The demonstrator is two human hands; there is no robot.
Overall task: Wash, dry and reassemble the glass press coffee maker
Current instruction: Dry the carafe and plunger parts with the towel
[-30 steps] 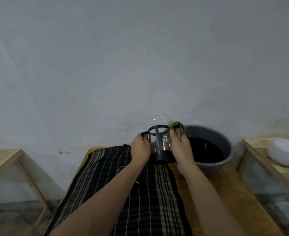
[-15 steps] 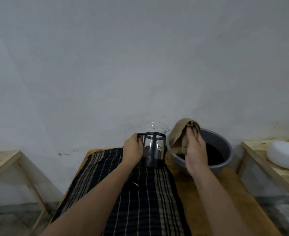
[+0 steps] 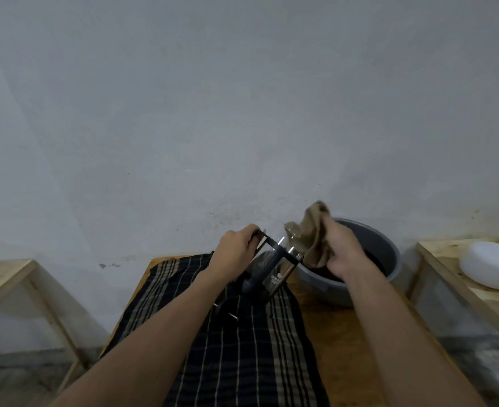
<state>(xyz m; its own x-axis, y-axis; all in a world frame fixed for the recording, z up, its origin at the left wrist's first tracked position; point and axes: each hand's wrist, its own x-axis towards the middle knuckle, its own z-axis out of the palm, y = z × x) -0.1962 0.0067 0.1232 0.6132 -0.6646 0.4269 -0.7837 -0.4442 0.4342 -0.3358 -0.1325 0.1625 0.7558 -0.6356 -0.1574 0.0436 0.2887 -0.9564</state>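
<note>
While the left hand (image 3: 236, 250) grips the black handle of the glass press coffee maker (image 3: 274, 267), the carafe leans over toward the basin, its mouth pointing at the right hand (image 3: 338, 249). That hand clutches a bunched tan cloth (image 3: 313, 236), which touches the carafe's rim. The carafe's base sits low over the checked cloth (image 3: 236, 342), just beside the grey basin (image 3: 389, 254); I cannot tell whether it touches the cloth. The basin stands at the far right corner of the wooden table (image 3: 345, 333), close against the wall (image 3: 242, 113), and holds dark liquid. The checked cloth covers the table's left part from the basin's side down toward the person, leaving bare wood in front of the basin. A small dark part (image 3: 224, 308) lies on the checked cloth near the carafe's base. Further right of the basin, a white bowl (image 3: 492, 268) rests upside down on a wooden rack (image 3: 436, 257). A wooden stand (image 3: 13, 277) sits well apart on the far side from the basin.
</note>
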